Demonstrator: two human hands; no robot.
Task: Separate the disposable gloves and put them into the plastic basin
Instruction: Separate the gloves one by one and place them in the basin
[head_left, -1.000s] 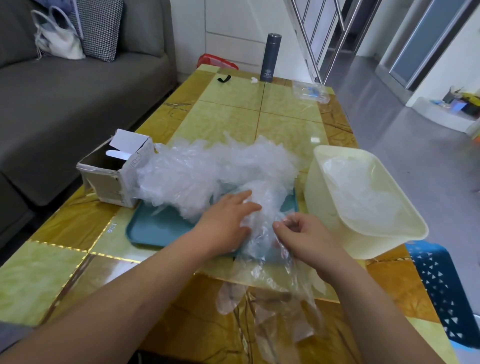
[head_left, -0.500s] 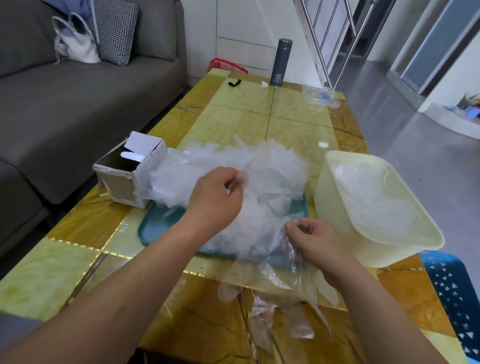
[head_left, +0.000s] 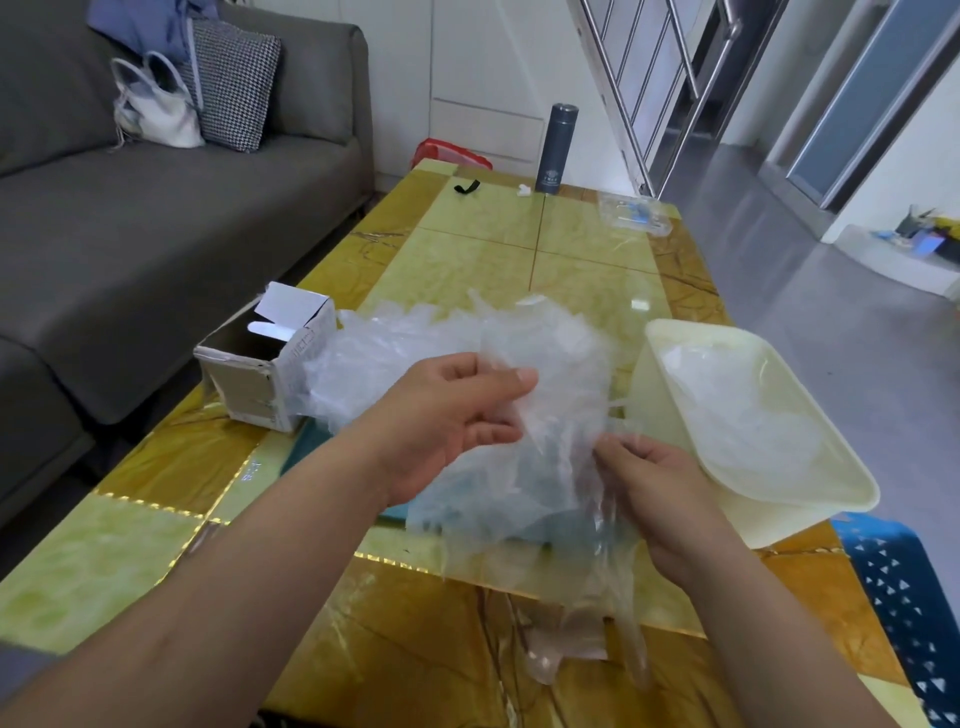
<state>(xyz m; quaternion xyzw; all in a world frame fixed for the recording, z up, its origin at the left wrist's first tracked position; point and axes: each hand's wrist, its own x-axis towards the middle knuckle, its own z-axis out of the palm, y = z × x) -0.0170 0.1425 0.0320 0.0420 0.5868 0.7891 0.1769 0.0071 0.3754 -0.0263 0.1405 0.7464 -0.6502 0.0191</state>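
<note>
While the thumb and curled fingers of the left hand (head_left: 452, 415) are pinching a bunch of see-through disposable gloves (head_left: 550, 395), the fingertips of the right hand (head_left: 654, 483) are pinching a thin bit of the same bunch, with the fingers curling in tight. Both hands are holding the bunch up just left of the plastic basin (head_left: 657, 384). Loose glove ends (head_left: 587, 639) are hanging down below the right hand, nearer the person than the basin.

It is hard to tell how many gloves are in the bunch, because they are all clear and crumpled together. Further left of the basin, a big pile of gloves (head_left: 395, 348) is lying on a blue-green tray (head_left: 306, 447). The pile and the hands are hiding most of the tray.

Inside the basin, more gloves (head_left: 748, 421) are lying on the bottom, too faint to count. Far left of the basin, an open cardboard box (head_left: 260, 374) is sitting right by the pile. Behind the basin, at the far end of the table (head_left: 587, 260), a dark flask (head_left: 556, 148) is standing upright.
</note>
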